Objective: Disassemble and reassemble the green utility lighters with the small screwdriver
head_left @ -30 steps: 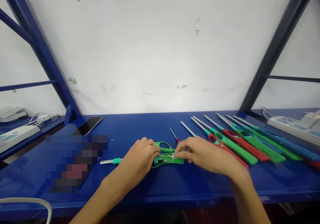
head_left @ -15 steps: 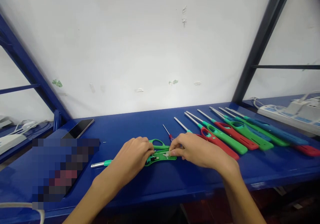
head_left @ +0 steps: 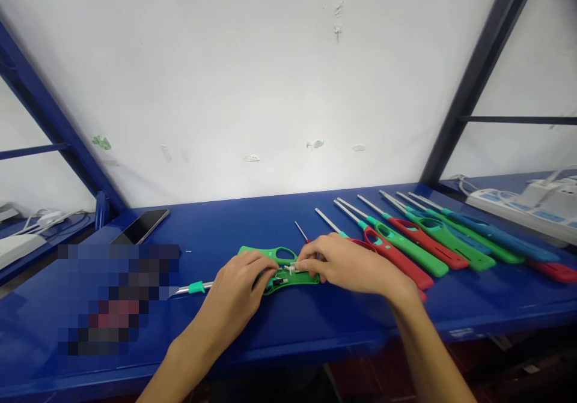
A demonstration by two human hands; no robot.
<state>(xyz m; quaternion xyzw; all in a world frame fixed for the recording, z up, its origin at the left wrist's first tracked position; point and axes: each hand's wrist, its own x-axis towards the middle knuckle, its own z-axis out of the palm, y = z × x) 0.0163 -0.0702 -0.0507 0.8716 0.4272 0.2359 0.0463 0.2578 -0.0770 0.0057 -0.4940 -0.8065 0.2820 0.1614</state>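
Though open, green lighter (head_left: pixel 305 278) crosswise, silver tube (head_left: pixel 182 290) toward left.

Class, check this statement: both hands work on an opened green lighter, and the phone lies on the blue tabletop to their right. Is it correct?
The head view shows the phone on the blue tabletop to the left, not right, of the left hand and right hand, working on the opened green lighter.

shelf top (head_left: pixel 216 331): glossy, smooth | lighter rods (head_left: pixel 325 217): shiny, probably metal | wall (head_left: pixel 225 78): matt
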